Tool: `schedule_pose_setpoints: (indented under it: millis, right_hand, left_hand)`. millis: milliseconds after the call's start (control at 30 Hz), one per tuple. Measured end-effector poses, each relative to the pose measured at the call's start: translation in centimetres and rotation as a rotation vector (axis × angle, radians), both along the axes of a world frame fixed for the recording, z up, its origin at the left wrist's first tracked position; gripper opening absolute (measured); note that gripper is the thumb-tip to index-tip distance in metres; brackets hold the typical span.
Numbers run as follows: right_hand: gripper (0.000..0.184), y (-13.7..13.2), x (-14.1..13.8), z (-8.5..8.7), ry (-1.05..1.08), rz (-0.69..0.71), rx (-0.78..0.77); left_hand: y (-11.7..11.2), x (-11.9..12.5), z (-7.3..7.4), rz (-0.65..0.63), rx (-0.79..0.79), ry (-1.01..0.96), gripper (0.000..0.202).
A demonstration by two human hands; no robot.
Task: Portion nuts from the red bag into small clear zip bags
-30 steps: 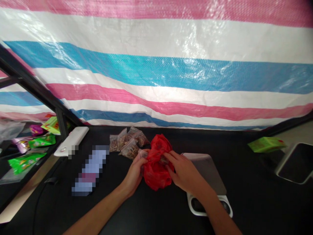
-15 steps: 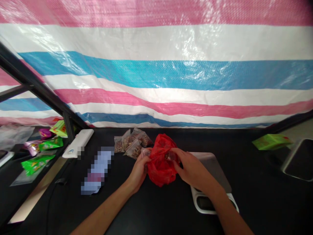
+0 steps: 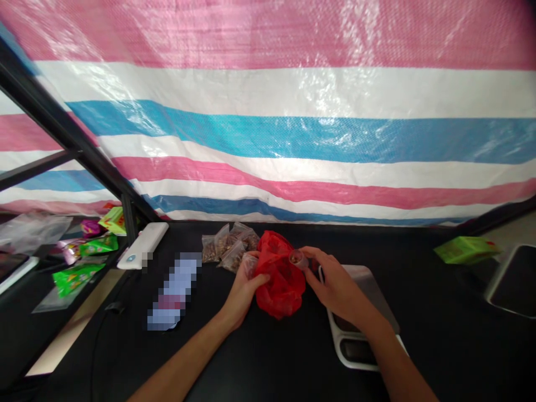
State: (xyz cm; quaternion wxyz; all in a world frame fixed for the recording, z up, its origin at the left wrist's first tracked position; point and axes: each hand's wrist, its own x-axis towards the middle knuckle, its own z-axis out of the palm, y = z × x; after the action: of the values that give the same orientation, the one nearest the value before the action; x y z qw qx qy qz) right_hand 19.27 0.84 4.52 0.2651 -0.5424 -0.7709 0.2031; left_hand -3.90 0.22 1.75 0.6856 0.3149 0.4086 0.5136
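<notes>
L hand [image 3: 245, 290] is being kept closed on the near side of a red plastic bag [image 3: 282, 293], w/ a clear zip bag [image 3: 250, 266] being pinched against it by the fingers [image 3: 255, 277]. R hand [image 3: 337, 286] is being held half-closed at the bag's right side, w/ a small clear round item [image 3: 298, 259] being gripped betw. thumb & fingers; its exact kind is too small to tell. The red bag is being held mid-bench betw. both hands, on a black bench [image 3: 435, 357]. Zip bags of nuts [image 3: 229, 245] are being left in a loose pile nr. the back edge, just past L hand. A digital scale [image 3: 364, 293] is being partly covered by R hand & wrist. A white oblong device [image 3: 142, 245] & a blurred-out item [image 3: 173, 290] are being left L of the hands. Green snack packets [image 3: 79, 279] are being kept off the L edge; a green box [image 3: 466, 249] is being kept nr. the back R corner. A striped tarp [image 3: 268, 139] is being hung behind.
</notes>
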Motion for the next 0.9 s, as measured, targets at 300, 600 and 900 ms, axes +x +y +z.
schedule_pose_setpoints:
  millis: [300, 600, 900]
  right_hand:
    - [0.032, -0.2, -0.3, -0.2, -0.216, 0.059, 0.077]
    - [0.031, -0.6, -0.9, -1.6, -0.294, 0.102, 0.096]
    - [0.032, -0.6, -0.7, -0.8, -0.155, 0.111, -0.003]
  left_hand:
    - [-0.1, 0.7, 0.2, -0.035, 0.054, 0.112, 0.048]
    - [-0.1, 1.1, -1.4, -0.033, 0.04, 0.041, 0.043]
    - [-0.1, 1.5, -1.6, 0.004, 0.161, 0.126, 0.042]
